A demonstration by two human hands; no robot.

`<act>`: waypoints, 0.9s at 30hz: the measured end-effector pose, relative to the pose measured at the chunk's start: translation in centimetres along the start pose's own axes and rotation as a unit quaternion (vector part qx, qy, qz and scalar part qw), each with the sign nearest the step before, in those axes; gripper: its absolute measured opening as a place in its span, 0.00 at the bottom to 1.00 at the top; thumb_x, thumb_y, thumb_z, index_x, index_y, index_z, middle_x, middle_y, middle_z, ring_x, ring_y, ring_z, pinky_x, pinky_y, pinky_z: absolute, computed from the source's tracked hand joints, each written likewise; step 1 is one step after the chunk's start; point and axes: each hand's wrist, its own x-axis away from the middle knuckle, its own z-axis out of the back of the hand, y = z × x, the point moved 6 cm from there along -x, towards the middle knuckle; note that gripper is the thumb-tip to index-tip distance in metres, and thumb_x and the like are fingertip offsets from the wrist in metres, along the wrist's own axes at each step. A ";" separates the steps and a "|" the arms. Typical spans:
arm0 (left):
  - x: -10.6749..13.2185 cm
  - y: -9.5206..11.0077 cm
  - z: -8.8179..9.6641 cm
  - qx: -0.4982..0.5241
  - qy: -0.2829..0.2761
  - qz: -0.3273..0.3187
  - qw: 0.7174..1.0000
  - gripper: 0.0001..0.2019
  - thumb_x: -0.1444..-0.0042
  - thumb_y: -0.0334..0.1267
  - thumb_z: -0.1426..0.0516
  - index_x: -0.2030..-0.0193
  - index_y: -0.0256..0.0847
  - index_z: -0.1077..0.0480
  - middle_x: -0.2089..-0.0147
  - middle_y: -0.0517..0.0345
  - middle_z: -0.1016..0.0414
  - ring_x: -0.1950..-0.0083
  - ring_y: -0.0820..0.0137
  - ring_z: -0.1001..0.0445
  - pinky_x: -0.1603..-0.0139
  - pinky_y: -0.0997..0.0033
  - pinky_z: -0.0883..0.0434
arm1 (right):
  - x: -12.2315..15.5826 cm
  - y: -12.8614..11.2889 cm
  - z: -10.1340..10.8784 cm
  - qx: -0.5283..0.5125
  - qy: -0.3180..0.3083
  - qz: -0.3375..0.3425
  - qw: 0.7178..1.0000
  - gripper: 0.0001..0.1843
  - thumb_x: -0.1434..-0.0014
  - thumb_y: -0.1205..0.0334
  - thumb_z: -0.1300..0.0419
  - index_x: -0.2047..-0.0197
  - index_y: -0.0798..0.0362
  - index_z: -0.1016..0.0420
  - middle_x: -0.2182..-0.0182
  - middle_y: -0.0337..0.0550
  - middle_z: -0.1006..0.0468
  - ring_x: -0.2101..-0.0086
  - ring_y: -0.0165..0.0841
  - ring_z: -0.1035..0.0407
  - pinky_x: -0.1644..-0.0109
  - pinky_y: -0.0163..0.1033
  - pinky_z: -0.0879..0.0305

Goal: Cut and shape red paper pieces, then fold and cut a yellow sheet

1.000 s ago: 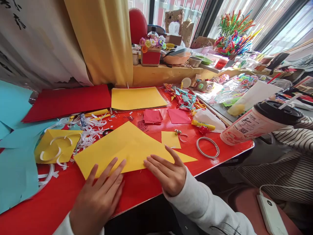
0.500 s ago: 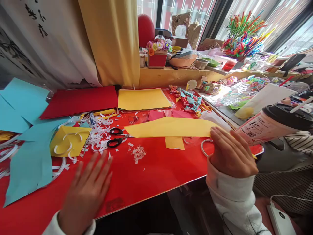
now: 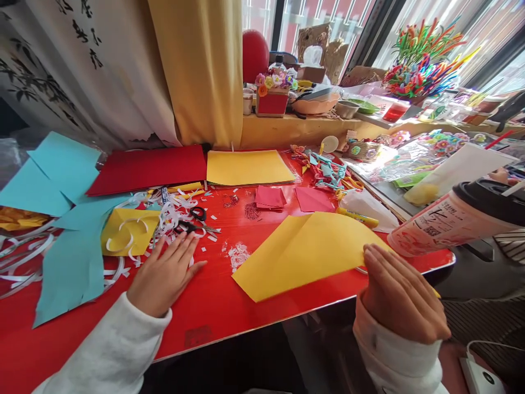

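My right hand [image 3: 400,298] is closed on the right edge of a folded yellow paper sheet [image 3: 305,251], holding it at the red table's [image 3: 229,312] near right edge. The sheet's left corner rests on the table. My left hand [image 3: 164,273] lies flat and open on the red surface, fingers pointing at black-handled scissors [image 3: 196,220] among white paper scraps [image 3: 172,210]. A small yellow paper piece with white curls [image 3: 127,235] sits left of that hand.
Teal sheets [image 3: 65,219], a red sheet [image 3: 147,167] and a yellow sheet [image 3: 248,167] lie at the back. Pink folded squares [image 3: 268,197] and a glue stick [image 3: 356,217] are mid-table. A lidded drink cup [image 3: 451,219] hangs at right. The window ledge holds craft clutter.
My right hand lifted the yellow sheet off the table and carried it right, then lowered it again. My left hand left the sheet and moved left toward the uncovered scissors.
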 end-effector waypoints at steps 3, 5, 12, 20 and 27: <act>0.2 -1.3 0.0 -0.018 -0.004 0.004 1.000 0.25 0.45 0.45 0.56 0.43 0.34 0.47 0.44 0.45 0.41 0.42 0.56 0.45 0.43 0.50 0.52 | 1.4 -1.4 0.8 -0.028 -0.023 0.020 0.999 0.16 0.47 0.72 0.48 0.55 0.53 0.32 0.61 0.42 0.25 0.59 0.35 0.31 0.54 0.40 0.33; -0.4 -1.6 0.4 -0.040 -0.007 0.014 0.999 0.22 0.45 0.41 0.56 0.45 0.35 0.43 0.45 0.45 0.38 0.44 0.57 0.42 0.44 0.52 0.50 | 2.2 -2.2 0.9 -0.056 -0.061 0.044 0.996 0.18 0.49 0.73 0.46 0.54 0.55 0.32 0.61 0.44 0.25 0.59 0.36 0.31 0.54 0.42 0.33; -2.7 -1.2 1.7 -0.070 -0.002 0.039 0.997 0.14 0.46 0.36 0.54 0.54 0.41 0.34 0.58 0.49 0.31 0.55 0.60 0.34 0.56 0.59 0.38 | 5.2 -4.0 0.6 -0.114 -0.139 0.100 0.978 0.18 0.48 0.72 0.49 0.53 0.58 0.32 0.60 0.46 0.26 0.57 0.38 0.33 0.54 0.43 0.34; -0.8 -0.8 5.0 -0.018 0.130 0.106 0.986 0.12 0.48 0.34 0.50 0.56 0.40 0.33 0.51 0.51 0.32 0.53 0.61 0.34 0.54 0.59 0.38 | 8.1 -5.0 -1.0 -0.126 -0.180 0.083 0.972 0.15 0.45 0.70 0.50 0.54 0.56 0.32 0.60 0.45 0.26 0.55 0.36 0.35 0.52 0.42 0.35; 1.3 11.2 6.3 0.115 0.143 -0.024 0.983 0.16 0.49 0.39 0.47 0.54 0.39 0.34 0.51 0.54 0.31 0.51 0.65 0.34 0.48 0.62 0.41 | 7.7 -5.4 -1.4 -0.125 -0.184 0.054 0.973 0.17 0.41 0.69 0.58 0.54 0.57 0.32 0.60 0.47 0.26 0.54 0.34 0.35 0.52 0.41 0.35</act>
